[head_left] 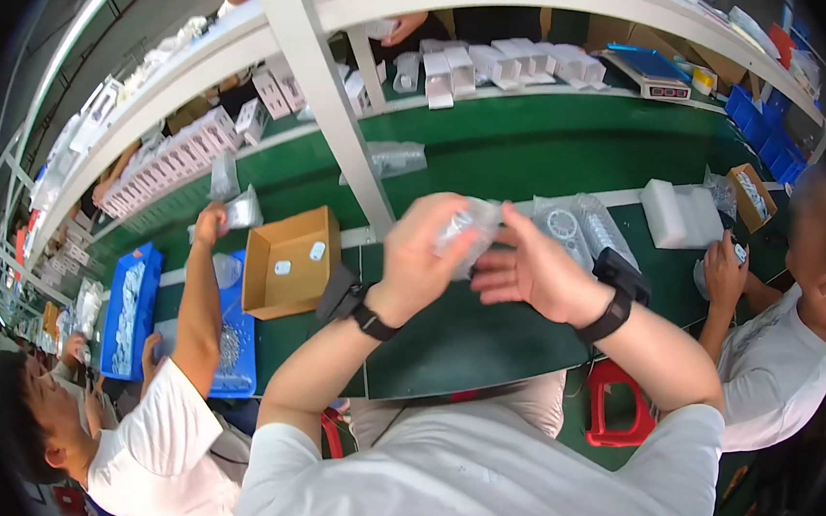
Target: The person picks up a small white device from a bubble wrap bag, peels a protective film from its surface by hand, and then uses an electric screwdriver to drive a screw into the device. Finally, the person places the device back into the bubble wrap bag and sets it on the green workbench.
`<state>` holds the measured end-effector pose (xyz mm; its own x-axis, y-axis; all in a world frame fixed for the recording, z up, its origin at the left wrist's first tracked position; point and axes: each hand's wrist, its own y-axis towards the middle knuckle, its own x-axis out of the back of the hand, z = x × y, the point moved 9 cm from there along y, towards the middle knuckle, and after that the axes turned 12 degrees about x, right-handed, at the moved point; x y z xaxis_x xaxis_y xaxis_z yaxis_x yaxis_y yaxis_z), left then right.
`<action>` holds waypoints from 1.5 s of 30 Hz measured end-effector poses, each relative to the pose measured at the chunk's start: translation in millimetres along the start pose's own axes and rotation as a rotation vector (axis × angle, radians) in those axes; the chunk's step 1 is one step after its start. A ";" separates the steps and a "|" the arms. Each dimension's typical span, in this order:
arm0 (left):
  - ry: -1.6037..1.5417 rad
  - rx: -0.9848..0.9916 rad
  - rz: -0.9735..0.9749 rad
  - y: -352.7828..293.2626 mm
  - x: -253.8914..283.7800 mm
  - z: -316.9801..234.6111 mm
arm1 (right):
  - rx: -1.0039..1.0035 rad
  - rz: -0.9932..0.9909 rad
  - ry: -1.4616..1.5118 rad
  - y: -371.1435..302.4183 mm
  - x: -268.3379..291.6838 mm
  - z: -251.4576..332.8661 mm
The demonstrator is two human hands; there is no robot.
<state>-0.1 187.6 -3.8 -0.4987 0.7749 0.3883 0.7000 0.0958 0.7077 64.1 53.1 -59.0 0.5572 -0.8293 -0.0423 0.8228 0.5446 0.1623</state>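
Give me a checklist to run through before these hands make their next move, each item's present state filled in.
1. Left hand gripping the clear, crinkled plastic bag: ok, fingers curled around it.
2. Right hand open: ok, fingers spread beside the bag.
3. Bag contents identified: cannot tell, shine and fingers obscure them.
4. Open, brown cardboard box upright: ok, small, flat white pieces lie inside.
5. Co-workers' hands apart from the bag: ok, one co-worker's hand is off to the left, another co-worker's hand off to the right.
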 end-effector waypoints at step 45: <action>0.461 0.588 0.113 -211.3 57.9 88.5 | 0.229 0.570 -1.132 317.0 21.2 -175.6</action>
<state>-131.6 267.6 -183.1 -0.4811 0.4718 0.7389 0.8523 0.4491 0.2681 356.3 230.1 -181.5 0.3249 -0.1934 0.9258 0.4007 0.9148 0.0504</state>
